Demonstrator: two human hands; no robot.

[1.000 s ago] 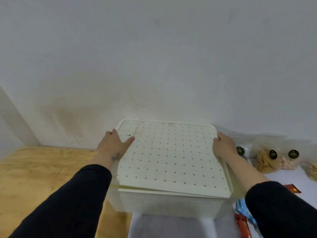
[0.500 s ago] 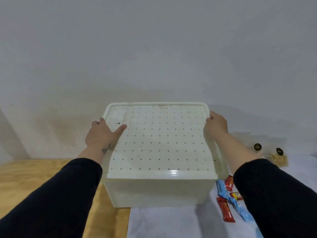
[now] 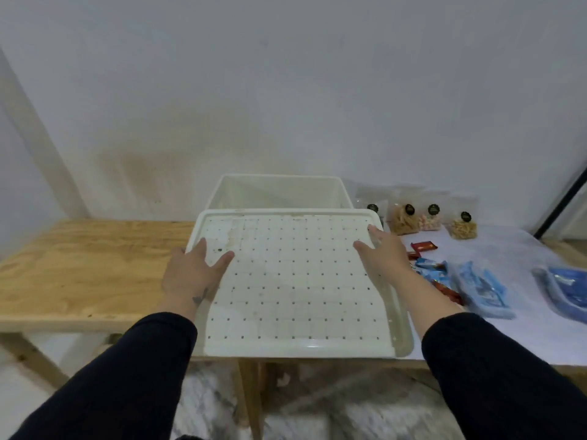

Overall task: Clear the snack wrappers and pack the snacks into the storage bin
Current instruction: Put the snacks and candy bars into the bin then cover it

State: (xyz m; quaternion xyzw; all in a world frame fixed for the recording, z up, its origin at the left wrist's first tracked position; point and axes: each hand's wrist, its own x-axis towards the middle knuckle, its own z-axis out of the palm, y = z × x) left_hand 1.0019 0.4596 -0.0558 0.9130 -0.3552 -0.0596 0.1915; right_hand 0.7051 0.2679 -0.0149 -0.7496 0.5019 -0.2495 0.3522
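Lid (image 3: 295,281) overhangs the surface's (image 3: 79,265) near edge, bin (image 3: 279,193) open at 12 o'clock, snacks (image 3: 432,268) at 3. Left hand (image 3: 193,274) and right hand (image 3: 382,255) lie flat, fingers straight, on its side edges.

Soft, even, rather dim indoor light falls from above, leaving only faint shadows. A small glare streak sits on the lid (image 3: 293,281) at its near edge. The wide lens bends the edges; fine detail is soft, slightly blurred throughout.
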